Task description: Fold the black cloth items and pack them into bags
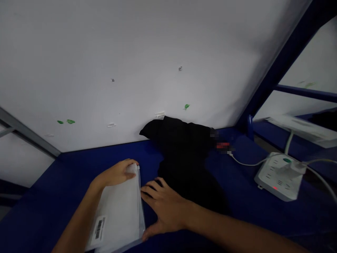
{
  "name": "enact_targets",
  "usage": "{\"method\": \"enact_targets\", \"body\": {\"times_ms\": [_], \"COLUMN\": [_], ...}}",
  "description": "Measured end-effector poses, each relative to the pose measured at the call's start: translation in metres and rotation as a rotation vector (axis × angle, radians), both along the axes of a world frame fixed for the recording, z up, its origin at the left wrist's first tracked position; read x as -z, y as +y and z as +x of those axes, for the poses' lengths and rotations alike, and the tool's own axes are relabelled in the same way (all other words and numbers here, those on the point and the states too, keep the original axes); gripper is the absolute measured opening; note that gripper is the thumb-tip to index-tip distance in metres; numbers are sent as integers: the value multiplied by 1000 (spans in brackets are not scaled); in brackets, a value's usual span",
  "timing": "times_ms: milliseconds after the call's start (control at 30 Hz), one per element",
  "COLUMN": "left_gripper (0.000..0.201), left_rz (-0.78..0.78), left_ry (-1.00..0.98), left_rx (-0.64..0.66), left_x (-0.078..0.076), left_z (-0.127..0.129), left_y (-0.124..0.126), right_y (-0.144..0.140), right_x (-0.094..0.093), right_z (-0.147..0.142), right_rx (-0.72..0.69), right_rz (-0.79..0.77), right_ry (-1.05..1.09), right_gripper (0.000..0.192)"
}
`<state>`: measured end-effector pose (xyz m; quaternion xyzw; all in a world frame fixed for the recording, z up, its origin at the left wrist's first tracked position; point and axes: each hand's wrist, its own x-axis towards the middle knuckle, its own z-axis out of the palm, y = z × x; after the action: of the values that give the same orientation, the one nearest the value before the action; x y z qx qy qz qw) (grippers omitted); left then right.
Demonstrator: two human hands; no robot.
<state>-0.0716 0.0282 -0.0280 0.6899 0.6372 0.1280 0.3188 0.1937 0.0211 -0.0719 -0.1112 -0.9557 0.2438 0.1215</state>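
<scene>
A translucent white zip bag point(119, 207) lies on the blue surface, with a white barcode label point(99, 229) near its lower left. My left hand point(119, 173) is closed around the bag's far end, thumb on top and fingers over the edge near the zip slider. Along the bag's right edge is my right hand point(164, 203), fingers spread. Its thumb tip meets the lower right edge, and its other fingertips point at the bag's side. What is inside the bag I cannot make out.
Black cloth point(184, 158) lies beyond my right hand, against the white wall point(147, 63). On the right a white power strip point(280, 175) has a plug and cables in it. A blue metal post point(276, 59) slants up at the right.
</scene>
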Motion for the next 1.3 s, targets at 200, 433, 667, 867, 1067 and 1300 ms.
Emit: {"method": "enact_targets", "body": {"times_ms": [200, 433, 667, 867, 1067, 1300], "left_gripper": [51, 27, 39, 40, 41, 54], "left_rz": [93, 191, 227, 256, 368, 630], "left_ry": [143, 311, 371, 506, 542, 318], "left_rx": [-111, -93, 90, 43, 10, 247], "left_x": [15, 21, 2, 11, 2, 2], "left_z": [10, 31, 26, 9, 27, 142], "left_y": [-4, 4, 28, 36, 28, 5], "right_y": [-3, -8, -5, 10, 38, 102], "right_x": [-1, 7, 1, -4, -38, -51], "right_z": [-6, -15, -15, -5, 23, 63], "right_rx": [81, 173, 214, 199, 273, 728], "right_rz": [33, 74, 127, 103, 141, -56], "right_ry": [-8, 29, 11, 122, 466, 801], "right_gripper": [83, 76, 69, 51, 19, 13]}}
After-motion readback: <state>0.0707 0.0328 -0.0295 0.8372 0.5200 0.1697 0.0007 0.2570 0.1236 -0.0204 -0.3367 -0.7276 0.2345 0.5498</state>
